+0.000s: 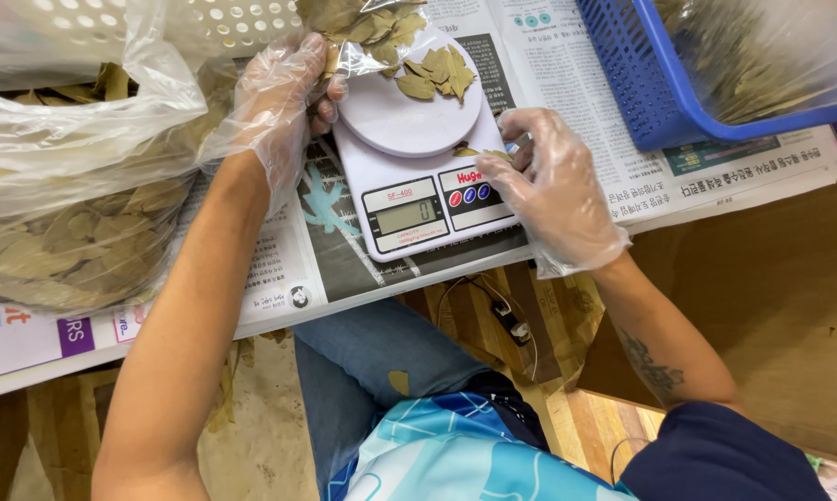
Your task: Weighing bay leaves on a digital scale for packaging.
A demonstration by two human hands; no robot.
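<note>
Over scale: left hand grips leaf bag; right hand curled at scale's right edge, pinching small leaf.

A small packing workshop: scale, bagged dried leaves, newspaper-covered table

Newspaper-covered table above a wooden floor (planks, evenly lit).
</note>
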